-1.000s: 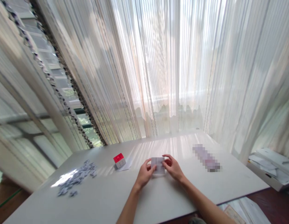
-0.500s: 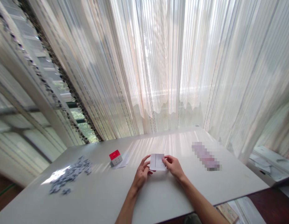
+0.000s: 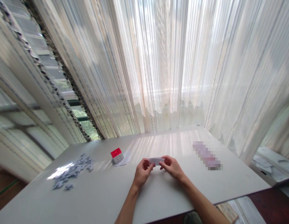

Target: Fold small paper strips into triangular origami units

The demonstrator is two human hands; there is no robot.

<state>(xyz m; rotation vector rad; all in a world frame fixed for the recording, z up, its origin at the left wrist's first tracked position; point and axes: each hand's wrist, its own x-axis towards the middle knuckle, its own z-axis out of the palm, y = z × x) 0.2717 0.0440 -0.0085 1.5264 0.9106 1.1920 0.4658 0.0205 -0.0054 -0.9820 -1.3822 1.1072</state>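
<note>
A small white piece of paper (image 3: 155, 161) is held above the white table between both of my hands, and it shows as a narrow strip. My left hand (image 3: 142, 172) grips its left end, the thumb on the near side and the fingers curled behind. At its right end, my right hand (image 3: 170, 166) pinches it between thumb and fingers. My fingers cover both ends, so I cannot tell whether the paper is folded or only tilted.
On the white table (image 3: 100, 202), a red-and-white toy house (image 3: 117, 155) stands beside flat white paper (image 3: 126, 159). Several small grey-blue pieces (image 3: 74, 171) lie heaped at left. A blurred-out pinkish object (image 3: 207, 155) lies at right. Sheer curtains (image 3: 163, 77) hang behind.
The paper went from an upright square facing me to a narrow strip. My left fingers closed in on its left end, and my right hand kept its hold.
</note>
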